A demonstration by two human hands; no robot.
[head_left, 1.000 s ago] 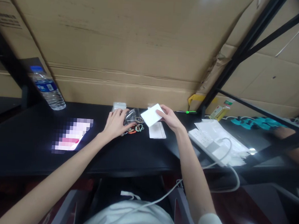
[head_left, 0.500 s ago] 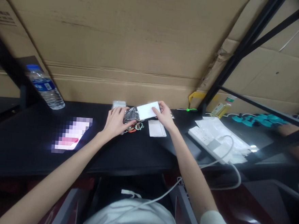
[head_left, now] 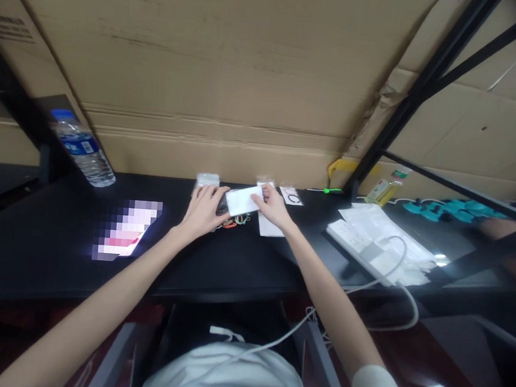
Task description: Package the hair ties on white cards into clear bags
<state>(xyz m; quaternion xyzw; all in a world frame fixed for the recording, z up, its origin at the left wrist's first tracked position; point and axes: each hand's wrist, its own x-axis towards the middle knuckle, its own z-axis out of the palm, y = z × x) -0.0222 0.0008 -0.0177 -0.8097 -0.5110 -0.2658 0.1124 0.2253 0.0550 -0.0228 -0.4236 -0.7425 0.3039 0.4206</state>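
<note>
I read the step in hand as slipping the flat white paper card into or against the small clear plastic bag, at the far middle of the black table. My right hand has its grip closed on the card's right edge, thumb and fingers pinching it. My left hand rests on the bag just left of the card; its fingers curl over the plastic, but I cannot tell whether they clamp it or only press it down. Coloured rubber bands lie just in front of the card, touching the bag. A second white card lies flat under my right hand. Well left of the card stands a clear plastic water bottle; well right lies a white power strip.

The next move, I judge, calls for holding the bag's mouth steady while the card goes in square.
</note>
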